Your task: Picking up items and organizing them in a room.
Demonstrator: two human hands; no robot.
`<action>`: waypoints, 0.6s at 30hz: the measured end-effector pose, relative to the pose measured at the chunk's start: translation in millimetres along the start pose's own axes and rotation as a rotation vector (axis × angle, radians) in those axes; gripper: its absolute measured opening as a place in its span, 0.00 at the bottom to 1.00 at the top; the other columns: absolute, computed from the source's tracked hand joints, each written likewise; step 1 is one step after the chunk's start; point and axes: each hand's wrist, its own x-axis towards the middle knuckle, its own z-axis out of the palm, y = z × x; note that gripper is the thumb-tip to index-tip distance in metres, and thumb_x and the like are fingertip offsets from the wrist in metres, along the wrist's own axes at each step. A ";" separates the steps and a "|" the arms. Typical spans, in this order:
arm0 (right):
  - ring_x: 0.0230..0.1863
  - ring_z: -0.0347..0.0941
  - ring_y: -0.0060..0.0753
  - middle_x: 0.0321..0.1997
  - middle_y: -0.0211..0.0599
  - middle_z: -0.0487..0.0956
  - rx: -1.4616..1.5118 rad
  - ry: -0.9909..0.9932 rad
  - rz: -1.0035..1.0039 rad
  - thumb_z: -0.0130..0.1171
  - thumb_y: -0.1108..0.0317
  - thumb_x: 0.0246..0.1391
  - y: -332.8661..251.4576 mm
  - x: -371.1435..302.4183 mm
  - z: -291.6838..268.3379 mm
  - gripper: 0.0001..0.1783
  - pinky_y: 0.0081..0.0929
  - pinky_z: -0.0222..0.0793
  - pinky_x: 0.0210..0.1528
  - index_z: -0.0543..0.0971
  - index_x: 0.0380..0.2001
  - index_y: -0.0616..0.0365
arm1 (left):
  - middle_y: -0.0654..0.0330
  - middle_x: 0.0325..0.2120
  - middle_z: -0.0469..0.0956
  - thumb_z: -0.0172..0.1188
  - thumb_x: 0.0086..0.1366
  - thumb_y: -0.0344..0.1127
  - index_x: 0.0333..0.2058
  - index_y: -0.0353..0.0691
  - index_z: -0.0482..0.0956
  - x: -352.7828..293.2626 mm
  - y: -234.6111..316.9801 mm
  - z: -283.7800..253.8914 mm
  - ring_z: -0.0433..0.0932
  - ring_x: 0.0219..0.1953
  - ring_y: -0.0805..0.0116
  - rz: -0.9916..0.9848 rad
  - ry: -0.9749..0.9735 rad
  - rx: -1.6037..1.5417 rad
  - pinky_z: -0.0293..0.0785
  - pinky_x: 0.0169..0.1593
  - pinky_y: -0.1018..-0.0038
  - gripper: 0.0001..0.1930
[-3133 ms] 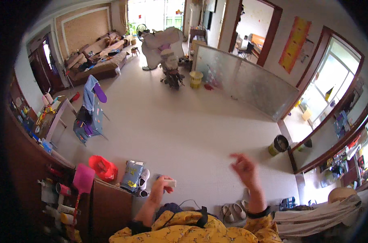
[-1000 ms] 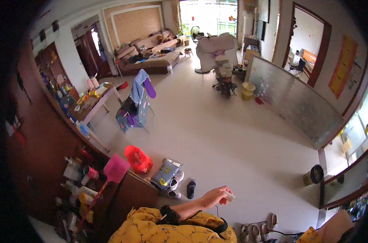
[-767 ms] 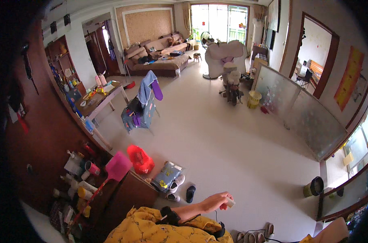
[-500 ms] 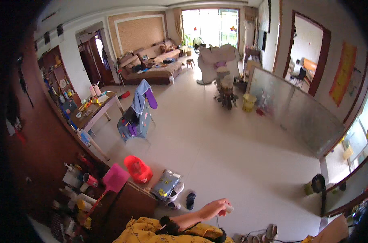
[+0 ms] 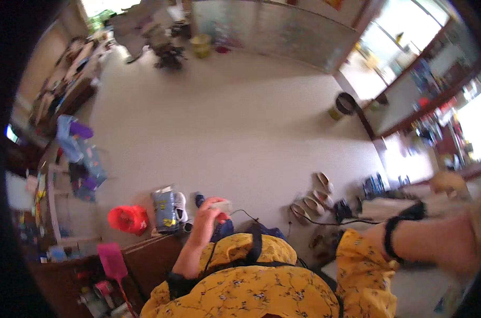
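Observation:
My left hand (image 5: 211, 209) is above the floor in front of my body, its fingers closed round a small pale block-like object (image 5: 222, 206) whose kind I cannot make out. A thin dark cable (image 5: 333, 223) runs from close to that object across to the right, toward a dark piece beside my right arm. My right forearm reaches out to the right rim, bare past its black cuff. Smeared by motion, my right hand (image 5: 450, 183) does not show its fingers clearly. A yellow floral garment covers my front and sleeves.
Pale shoes (image 5: 309, 205) are on the floor ahead to the right. A red plastic container (image 5: 128, 219), a grey package (image 5: 165, 209) and a white sneaker (image 5: 180, 206) lie at left. A pink fly swatter (image 5: 111, 259) rests by the brown cabinet. A dark-rimmed bin (image 5: 345, 103) stands farther right.
My view has tilted down and turned right, so the shoes and my body show more. My right forearm has come further into view, stretched to the right. My left hand still holds the pale object.

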 end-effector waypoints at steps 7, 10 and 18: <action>0.26 0.59 0.11 0.26 0.22 0.69 -0.629 0.301 0.871 0.55 0.67 0.50 33.1 -151.4 -56.7 0.10 0.11 0.57 0.28 0.76 0.37 0.57 | 0.61 0.29 0.74 0.43 0.60 0.36 0.43 0.35 0.68 15.4 2.3 -25.2 0.71 0.28 0.78 -0.078 0.111 0.097 0.67 0.33 0.81 0.15; 0.22 0.55 0.08 0.24 0.19 0.66 -0.640 0.442 0.981 0.52 0.65 0.54 12.4 -177.0 -69.1 0.11 0.09 0.51 0.23 0.76 0.38 0.58 | 0.61 0.28 0.74 0.43 0.61 0.37 0.43 0.35 0.68 25.0 2.1 -23.8 0.70 0.27 0.78 -0.085 0.088 0.099 0.66 0.32 0.82 0.15; 0.33 0.63 0.16 0.31 0.24 0.70 -0.607 -0.172 1.388 0.53 0.70 0.52 -12.1 -258.6 -22.0 0.10 0.17 0.62 0.34 0.75 0.38 0.59 | 0.61 0.30 0.73 0.45 0.61 0.34 0.40 0.39 0.65 45.9 -6.5 14.8 0.72 0.28 0.78 -0.235 -0.309 0.208 0.65 0.31 0.83 0.10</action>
